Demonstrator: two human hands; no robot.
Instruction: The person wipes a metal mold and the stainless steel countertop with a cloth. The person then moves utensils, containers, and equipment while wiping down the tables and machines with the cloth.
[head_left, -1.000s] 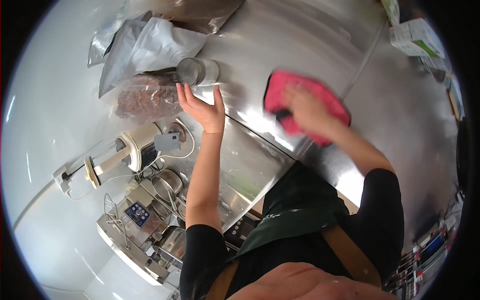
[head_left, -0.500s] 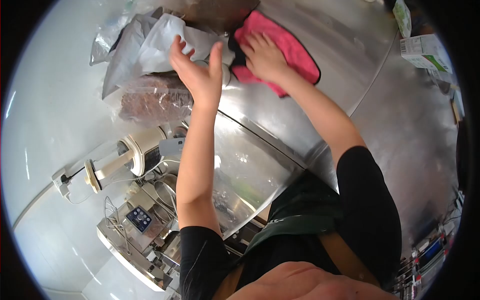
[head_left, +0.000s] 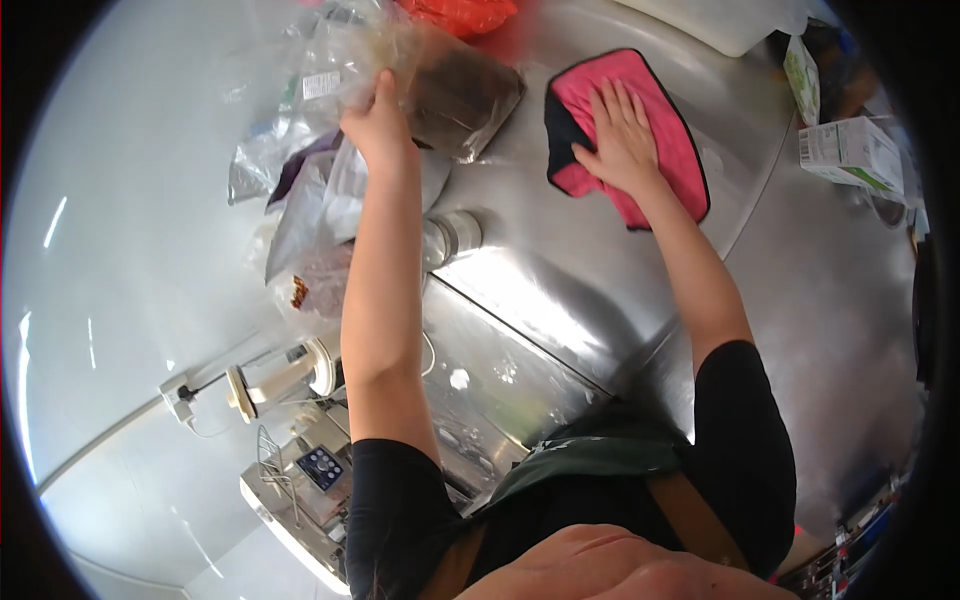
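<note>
Since the earlier frame, the pink cloth (head_left: 682,165) has shifted from beside the glass jar (head_left: 461,233) toward the right of the worktop (head_left: 560,245); the left hand (head_left: 380,130) has passed from above the jar to the clear plastic bag (head_left: 345,55); and a red bag (head_left: 460,14) and a white container (head_left: 710,22) have come into view at the far side. Head view: the right hand (head_left: 622,140) lies flat on the cloth, palm down, with the thumb set apart and the fingers slightly spread. The left hand pinches the loose film of the clear plastic bag; its fingers are partly hidden. Progress: the cloth lies unfolded on the steel, apart from the jar and from the dark brown packet (head_left: 465,95). How much of the surface has been gone over cannot be told. The packet, the jar and the pale bags (head_left: 315,205) occupy the left part of the worktop near the wall (head_left: 130,280), so the steel beneath them appears to remain uncovered by the cloth's work. Edges and room: bare steel separates the jar from the cloth, and a further strip extends from the cloth to the right-hand seam (head_left: 764,190). The white container limits reach toward the far edge; a carton (head_left: 850,155) stands beyond the seam. Toward the front edge, by the apron (head_left: 600,455), no object obstructs the right arm.
</note>
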